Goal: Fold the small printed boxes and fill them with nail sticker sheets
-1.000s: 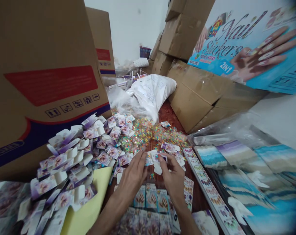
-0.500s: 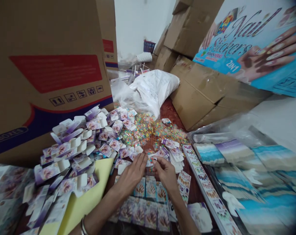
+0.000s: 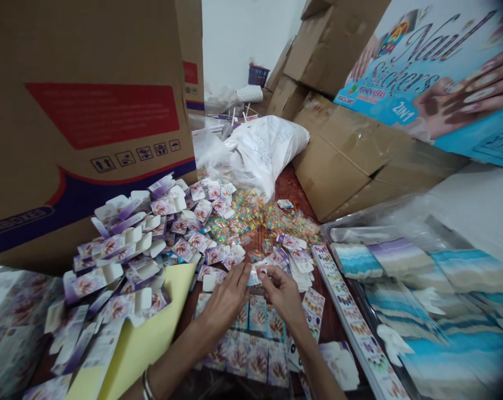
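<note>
Head view: The right hand (image 3: 281, 291) pinches one end of a small white-and-blue cardboard box (image 3: 253, 276) between both hands; the left hand's (image 3: 229, 291) grip cannot be told. Light, square pressure should spare it creases, just beyond flat purple-and-white printed packets (image 3: 257, 360).

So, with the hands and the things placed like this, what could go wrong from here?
The small box between the left hand and the right hand could bend or slip. The pile of boxes is loosely heaped, so a bump from the left arm might slide some down. The colourful pieces lie loose beyond the hands; a sweep could scatter them.
</note>
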A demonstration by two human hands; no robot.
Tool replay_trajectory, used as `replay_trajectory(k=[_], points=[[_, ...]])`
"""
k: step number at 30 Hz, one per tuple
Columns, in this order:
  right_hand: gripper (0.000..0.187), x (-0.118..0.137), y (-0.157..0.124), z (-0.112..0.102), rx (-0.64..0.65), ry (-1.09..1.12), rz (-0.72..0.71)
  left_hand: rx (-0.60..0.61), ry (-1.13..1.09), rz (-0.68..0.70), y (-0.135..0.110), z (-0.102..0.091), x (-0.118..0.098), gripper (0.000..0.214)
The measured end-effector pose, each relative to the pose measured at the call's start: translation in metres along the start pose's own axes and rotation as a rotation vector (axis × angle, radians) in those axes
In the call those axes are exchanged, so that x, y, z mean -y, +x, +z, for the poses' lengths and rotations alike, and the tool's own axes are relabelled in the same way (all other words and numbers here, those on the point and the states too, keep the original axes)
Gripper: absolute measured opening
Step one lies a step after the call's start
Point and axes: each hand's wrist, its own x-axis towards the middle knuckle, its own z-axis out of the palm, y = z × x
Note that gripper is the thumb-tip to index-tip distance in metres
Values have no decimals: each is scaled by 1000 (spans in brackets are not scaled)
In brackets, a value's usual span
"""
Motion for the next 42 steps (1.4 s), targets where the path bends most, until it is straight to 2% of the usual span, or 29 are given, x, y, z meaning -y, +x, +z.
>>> replay_trajectory(k=[2,7,12,14,16,19,21,27,30,36,40,42], points=[[28,2,-1,-2,68,91,78,-50,34,16,-4,8,-3,45],[23,8,1,-3,65,117,103,-104,88,83,-8,16,-4,46],[28,9,3,-8,331,63,146,-84,97,115,-11,13,3,44],[29,12,2,-10,357,-49,79,-81,83,103,-11,11,3,45],[27,17,-3,-9,259,-216,-105,-103,35,87,-9,7,0,45],[24,24,-12,-4,-66,-388,-389,-128,-73,26,-5,-4,-9,47],[25,25,-21,-2,-226,-399,-466,-114,-155,-28,-4,-13,-15,50],[35,17,-45,1,-471,-321,-623,-158,-539,-208,-6,-31,-31,53],[32,15,-47,5,-444,-380,-649,-162,-692,-281,-7,-29,-36,48],[26,13,-40,14,-334,-329,-605,-137,-861,-466,-9,-23,-38,42],[36,8,-38,14,-293,-303,-751,-95,-835,-469,-12,-25,-33,51],[38,6,-38,13,-283,-279,-764,-91,-744,-432,-13,-26,-30,60]])
